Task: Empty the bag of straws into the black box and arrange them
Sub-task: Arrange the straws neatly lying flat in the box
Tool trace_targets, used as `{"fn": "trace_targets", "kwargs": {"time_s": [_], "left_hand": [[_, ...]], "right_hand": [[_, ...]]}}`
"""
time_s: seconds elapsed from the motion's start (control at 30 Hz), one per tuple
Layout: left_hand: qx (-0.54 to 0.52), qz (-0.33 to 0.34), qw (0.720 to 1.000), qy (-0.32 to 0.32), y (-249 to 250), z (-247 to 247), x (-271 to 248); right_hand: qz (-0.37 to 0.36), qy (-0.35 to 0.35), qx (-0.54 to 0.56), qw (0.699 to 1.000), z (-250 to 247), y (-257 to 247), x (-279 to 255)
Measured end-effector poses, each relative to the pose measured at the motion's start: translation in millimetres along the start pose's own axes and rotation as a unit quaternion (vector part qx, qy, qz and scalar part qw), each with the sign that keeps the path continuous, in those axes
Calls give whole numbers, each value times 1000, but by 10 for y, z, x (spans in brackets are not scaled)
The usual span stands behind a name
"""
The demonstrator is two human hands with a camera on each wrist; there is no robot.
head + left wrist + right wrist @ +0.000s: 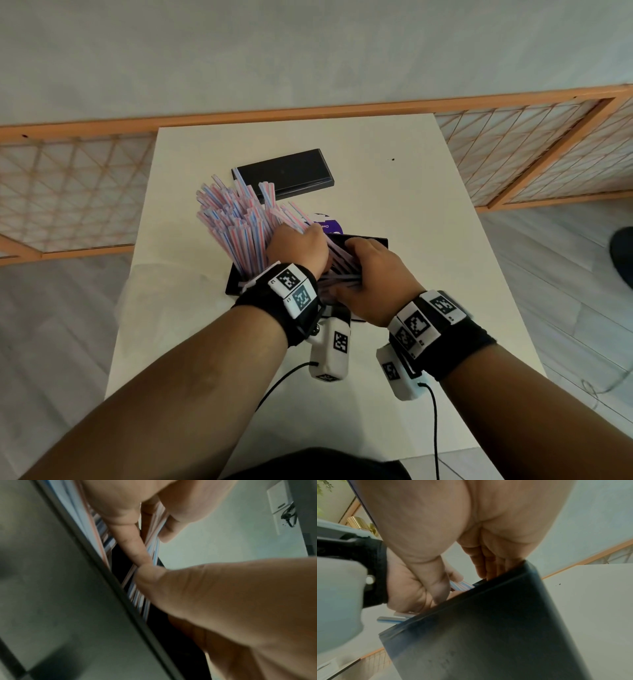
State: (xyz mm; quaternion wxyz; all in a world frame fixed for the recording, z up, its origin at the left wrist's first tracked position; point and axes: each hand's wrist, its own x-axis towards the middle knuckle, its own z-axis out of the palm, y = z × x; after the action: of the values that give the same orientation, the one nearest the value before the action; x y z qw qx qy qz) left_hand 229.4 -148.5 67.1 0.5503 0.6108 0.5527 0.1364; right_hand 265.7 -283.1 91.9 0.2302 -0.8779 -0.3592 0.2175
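Observation:
The black box (235, 285) stands in the middle of the white table, and in the right wrist view it (488, 628) looks tilted. A thick bunch of pink, blue and white striped straws (236, 219) fans up and to the left out of it. My left hand (298, 248) grips part of that bunch. Seen from the left wrist, the thumb and fingers (142, 566) pinch several straws (137, 596) just inside the box wall (111, 577). My right hand (373, 277) holds the box's right end, fingers over the far rim and thumb by more straws (462, 585).
The box's black lid (284, 173) lies flat behind the straws. A purple-labelled wrapper (325, 222) shows just beyond the box. The table (428, 212) has bare surface to the right. A wooden lattice screen (68, 192) runs behind it, and cables hang from both wrist cameras.

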Motion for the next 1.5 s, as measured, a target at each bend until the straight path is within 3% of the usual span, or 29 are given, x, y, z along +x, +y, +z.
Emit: {"fn": "trace_targets", "kwargs": {"time_s": [0.2, 0.4, 0.6, 0.8, 0.9, 1.0, 1.1, 1.23, 1.27, 1.33, 1.4, 1.5], "left_hand": [[50, 67, 996, 8, 219, -72, -116], [79, 79, 993, -44, 260, -100, -69], [103, 221, 968, -54, 355, -277, -160], [58, 263, 953, -139, 502, -561, -312], [42, 313, 941, -123, 555, -739, -310], [-97, 350, 928, -77, 678, -908, -348], [-181, 348, 913, -113, 750, -1017, -437], [57, 416, 892, -166, 499, -998, -468], [90, 419, 888, -167, 435, -999, -473], [54, 392, 902, -171, 360, -1048, -461], [-29, 386, 910, -146, 281, -1153, -425], [-117, 406, 905, -57, 206, -1357, -392]], "right_hand": [[1, -11, -13, 1000, 22, -56, 60], [6, 5, -13, 1000, 23, -25, 65], [2, 66, 4, 998, -114, -173, 148], [26, 30, -12, 999, -191, -478, 301], [11, 29, 65, 997, -167, -514, 306], [-22, 48, 78, 996, -101, -504, 246], [-37, 36, 36, 998, -11, -453, 200], [-77, 66, 6, 995, 15, -541, 148], [-81, 60, -2, 995, 34, -562, 139], [-94, 52, 3, 994, 109, -539, 125], [-113, 51, 25, 992, 179, -464, 123], [-146, 44, 39, 988, 267, -378, 140]]}}
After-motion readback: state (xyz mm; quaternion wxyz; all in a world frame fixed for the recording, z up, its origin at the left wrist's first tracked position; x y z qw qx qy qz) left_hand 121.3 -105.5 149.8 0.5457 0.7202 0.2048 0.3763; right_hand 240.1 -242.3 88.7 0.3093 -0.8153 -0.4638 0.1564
